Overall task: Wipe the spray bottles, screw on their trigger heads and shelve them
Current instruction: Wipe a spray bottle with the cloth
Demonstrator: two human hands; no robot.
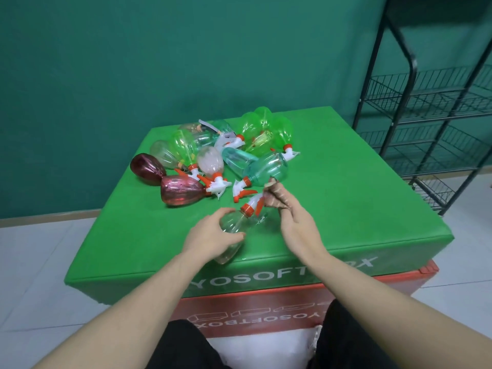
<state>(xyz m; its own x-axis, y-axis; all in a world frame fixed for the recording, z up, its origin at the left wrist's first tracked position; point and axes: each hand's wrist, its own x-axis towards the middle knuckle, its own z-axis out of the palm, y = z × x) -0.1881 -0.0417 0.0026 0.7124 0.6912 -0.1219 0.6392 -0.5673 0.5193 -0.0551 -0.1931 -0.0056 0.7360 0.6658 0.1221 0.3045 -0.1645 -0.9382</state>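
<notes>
A clear spray bottle (232, 227) lies on its side near the front of the green padded box (346, 209), neck pointing away from me. My left hand (213, 237) grips its body. Its white and orange trigger head (253, 205) sits at the neck. My right hand (294, 222) pinches a crumpled brown cloth (275, 195) just right of that trigger head. Behind lies a pile of several bottles with trigger heads: green (183, 146), teal (266, 169) and maroon (181, 194).
A black wire shelf rack (426, 102) stands at the right, beyond the box, its tiers bare. The green box rests on a red box (266, 307). My dark-clad knees show at the bottom edge. A green wall is behind.
</notes>
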